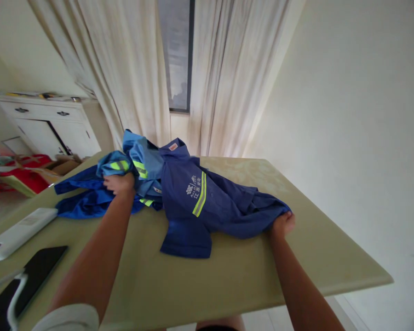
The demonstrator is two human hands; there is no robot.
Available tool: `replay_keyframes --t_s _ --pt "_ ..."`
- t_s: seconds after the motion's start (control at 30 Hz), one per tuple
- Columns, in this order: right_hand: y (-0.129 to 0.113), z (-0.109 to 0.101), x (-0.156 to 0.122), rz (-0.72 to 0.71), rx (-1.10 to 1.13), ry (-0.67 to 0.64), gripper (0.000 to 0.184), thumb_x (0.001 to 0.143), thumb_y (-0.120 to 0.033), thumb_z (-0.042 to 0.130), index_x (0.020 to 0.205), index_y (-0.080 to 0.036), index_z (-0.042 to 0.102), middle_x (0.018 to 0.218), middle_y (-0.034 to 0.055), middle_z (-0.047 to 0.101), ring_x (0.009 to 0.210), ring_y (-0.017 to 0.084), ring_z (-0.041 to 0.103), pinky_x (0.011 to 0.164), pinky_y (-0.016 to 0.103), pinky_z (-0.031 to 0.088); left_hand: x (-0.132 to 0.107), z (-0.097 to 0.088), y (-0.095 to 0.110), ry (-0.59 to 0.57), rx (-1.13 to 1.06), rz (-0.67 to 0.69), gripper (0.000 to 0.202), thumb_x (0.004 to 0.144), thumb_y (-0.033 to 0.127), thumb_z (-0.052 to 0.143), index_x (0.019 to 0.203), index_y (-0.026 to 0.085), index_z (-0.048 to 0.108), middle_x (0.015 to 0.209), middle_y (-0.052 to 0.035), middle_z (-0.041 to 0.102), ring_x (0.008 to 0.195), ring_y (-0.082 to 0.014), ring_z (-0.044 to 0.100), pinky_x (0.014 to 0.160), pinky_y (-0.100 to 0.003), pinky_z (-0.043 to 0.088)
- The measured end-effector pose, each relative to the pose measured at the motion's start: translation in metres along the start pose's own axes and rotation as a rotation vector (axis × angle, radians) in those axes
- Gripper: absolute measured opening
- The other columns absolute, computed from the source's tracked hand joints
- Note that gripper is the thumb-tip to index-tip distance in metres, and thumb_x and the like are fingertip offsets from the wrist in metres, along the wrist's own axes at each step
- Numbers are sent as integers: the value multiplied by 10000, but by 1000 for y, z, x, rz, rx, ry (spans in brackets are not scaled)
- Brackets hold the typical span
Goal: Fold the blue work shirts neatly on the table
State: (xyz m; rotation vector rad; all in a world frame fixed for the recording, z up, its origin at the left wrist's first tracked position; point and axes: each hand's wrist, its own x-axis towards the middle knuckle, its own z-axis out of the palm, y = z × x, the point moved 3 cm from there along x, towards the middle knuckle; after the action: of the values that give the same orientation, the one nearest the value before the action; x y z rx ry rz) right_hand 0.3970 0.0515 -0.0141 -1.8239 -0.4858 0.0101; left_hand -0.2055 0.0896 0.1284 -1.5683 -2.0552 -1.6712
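At mid-frame on the table [227,276], your left hand [119,183] clutches the light-blue garment [141,158] while your right hand [283,223] pinches the navy work shirt [210,202], spreading it flat.

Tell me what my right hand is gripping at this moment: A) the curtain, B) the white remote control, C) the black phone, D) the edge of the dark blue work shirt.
D: the right hand pinches the hem of the dark blue work shirt at its right end, while the left hand grips the lighter blue garment piled beside it.
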Motion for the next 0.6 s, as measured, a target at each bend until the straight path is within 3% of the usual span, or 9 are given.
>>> replay_keyframes --t_s 0.03,0.1,0.13,0.17,0.23,0.27,0.33,0.47,0.6 --pt "-1 1 0 -9 9 -10 358 965 -485 352 826 -238 571 780 80 612 859 292 614 838 427 524 -6 -10 3 137 34 -41 397 931 214 516 1237 -28 586 1397 -250 580 1442 -270 438 1229 -494 354" --pt "-4 3 -2 -39 37 -27 348 933 -508 395 798 -235 565 781 84 627 869 291 618 852 430 525 -29 -19 16 340 129 33 551 897 212 632 1405 26 528 1537 -262 501 1520 -364 352 1228 -623 322" --pt "-6 4 -3 -58 49 -39 344 915 -515 418 796 -231 572 792 90 642 883 294 623 864 432 525 -42 -14 24 298 180 141 632 901 244 662 1489 86 492 1602 -239 457 1549 -393 312 1237 -666 282" --pt "-8 4 -4 -74 58 -52 340 896 -517 440 803 -225 586 808 99 658 901 300 630 877 436 525 -54 -3 30 153 236 273 690 919 319 669 1553 143 461 1654 -207 412 1571 -403 280 1257 -680 229" --pt "-10 2 -5 -71 61 -67 331 866 -500 469 843 -208 623 859 122 695 949 317 648 904 443 526 -72 28 30 -293 357 463 740 948 497 639 1615 247 439 1725 -142 336 1605 -429 203 1269 -721 122" --pt "-9 1 -5 -50 58 -60 329 859 -479 472 874 -197 641 896 139 712 976 327 657 922 450 527 -76 42 23 -473 423 478 758 949 570 619 1626 284 435 1751 -114 293 1616 -450 149 1256 -755 77" --pt "-7 -3 -4 -4 53 -31 336 855 -423 462 951 -173 665 988 175 732 1028 346 671 969 464 527 -72 61 -1 -654 523 402 774 975 643 534 1649 285 407 1784 -97 199 1625 -470 75 1226 -799 48" --pt "-3 -4 -4 0 65 32 350 872 -348 449 1070 -167 674 1093 195 727 1103 353 680 1018 465 536 -39 72 -45 -659 526 242 719 1067 582 290 1708 260 244 1796 -120 115 1634 -417 119 1218 -798 112" --pt "0 -2 -6 -50 72 93 361 917 -356 426 1126 -188 668 1144 183 713 1187 354 662 1042 471 541 -3 68 -63 -608 507 97 863 1025 633 397 1726 219 113 1791 -190 51 1625 -437 155 1218 -776 170"
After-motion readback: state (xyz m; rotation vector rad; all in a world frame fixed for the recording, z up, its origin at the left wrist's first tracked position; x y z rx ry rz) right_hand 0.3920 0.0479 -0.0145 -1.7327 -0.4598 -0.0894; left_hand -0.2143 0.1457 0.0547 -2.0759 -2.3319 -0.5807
